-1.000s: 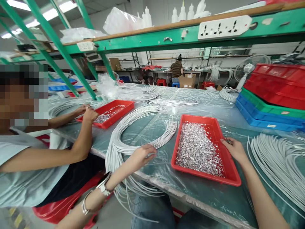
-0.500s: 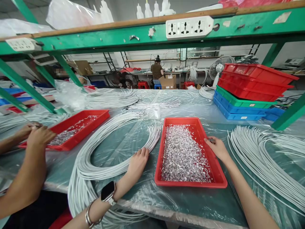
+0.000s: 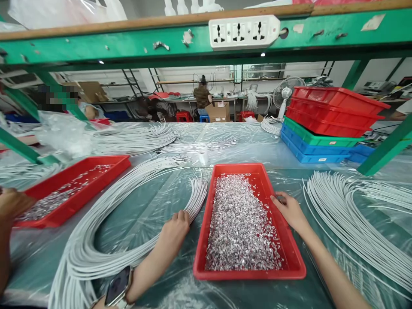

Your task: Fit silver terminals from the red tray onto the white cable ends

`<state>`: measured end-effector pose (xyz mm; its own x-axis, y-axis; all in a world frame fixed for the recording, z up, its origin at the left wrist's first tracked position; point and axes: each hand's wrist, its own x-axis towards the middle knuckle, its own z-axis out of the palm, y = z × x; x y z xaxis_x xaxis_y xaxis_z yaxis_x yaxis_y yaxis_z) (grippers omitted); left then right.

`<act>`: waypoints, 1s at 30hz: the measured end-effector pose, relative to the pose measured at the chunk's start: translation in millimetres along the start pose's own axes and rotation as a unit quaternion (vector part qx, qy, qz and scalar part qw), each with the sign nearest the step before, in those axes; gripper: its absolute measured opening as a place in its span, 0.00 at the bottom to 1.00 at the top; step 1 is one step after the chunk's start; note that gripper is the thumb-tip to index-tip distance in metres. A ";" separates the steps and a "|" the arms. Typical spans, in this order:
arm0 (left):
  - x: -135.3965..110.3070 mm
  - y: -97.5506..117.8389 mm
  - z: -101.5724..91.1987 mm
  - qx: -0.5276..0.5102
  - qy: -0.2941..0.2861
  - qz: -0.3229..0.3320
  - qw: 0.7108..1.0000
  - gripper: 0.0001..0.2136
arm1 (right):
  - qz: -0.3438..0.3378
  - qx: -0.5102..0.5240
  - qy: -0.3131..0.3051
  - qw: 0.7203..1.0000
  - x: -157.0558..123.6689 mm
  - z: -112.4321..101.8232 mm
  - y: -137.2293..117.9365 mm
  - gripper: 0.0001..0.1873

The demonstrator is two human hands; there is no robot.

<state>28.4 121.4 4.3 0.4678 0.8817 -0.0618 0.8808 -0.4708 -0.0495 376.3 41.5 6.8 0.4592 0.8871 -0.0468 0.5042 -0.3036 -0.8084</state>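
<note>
My left hand (image 3: 174,231) rests knuckles-up on a curved bundle of white cables (image 3: 106,219), fingers curled over the strands near their cut ends. Just right of it stands a red tray (image 3: 295,257) heaped with small silver metal pieces (image 3: 240,223). My right hand (image 3: 289,209) lies on the tray's right rim, fingers pinched on a small dark object I cannot make out. A smartwatch sits on my left wrist.
A second bundle of white cables (image 3: 350,210) fans out at the right. Stacked red, green and blue trays (image 3: 325,128) stand at the back right. A co-worker's hand (image 3: 13,204) and another red tray (image 3: 74,184) are at the left. A green shelf frame (image 3: 161,38) crosses overhead.
The view has swung from the co-worker at the left to face the tray squarely. My left hand has slid along the cables toward me; my right hand has stayed at the tray's rim.
</note>
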 end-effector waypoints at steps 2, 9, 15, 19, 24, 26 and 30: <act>-1.8 0.1 -0.7 -0.028 -0.010 0.007 1.000 0.13 | -0.004 -0.004 0.000 1.000 -1.2 0.0 -0.3 0.15; -11.1 -20.8 -28.5 -0.177 -0.036 0.073 0.981 0.09 | -0.013 -0.012 0.000 1.000 -2.1 -0.8 -0.7 0.15; -5.4 6.8 -55.2 -0.350 0.011 0.094 0.932 0.16 | -0.023 -0.022 0.016 0.999 -2.6 1.7 -0.6 0.14; 0.6 50.7 -56.1 -0.431 0.014 0.132 0.893 0.19 | -0.033 -0.050 0.072 0.996 -8.5 -5.3 -10.2 0.15; -0.9 80.6 -45.2 -0.484 -0.015 0.178 0.856 0.16 | -0.104 -0.025 0.078 0.991 -30.5 -3.0 -48.5 0.18; -3.6 80.4 -42.6 -0.495 -0.025 0.180 0.849 0.15 | -0.129 -0.001 0.027 0.991 -45.0 7.8 -67.7 0.21; -8.1 72.9 -42.7 -0.512 -0.038 0.176 0.840 0.15 | -0.153 0.025 -0.077 0.985 -81.1 29.1 -95.3 0.17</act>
<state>91.9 81.2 43.7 0.7409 0.6703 0.0419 0.3069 -0.3933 0.8667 269.7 8.6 70.6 0.1725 0.9778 0.1186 0.5635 0.0008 -0.8261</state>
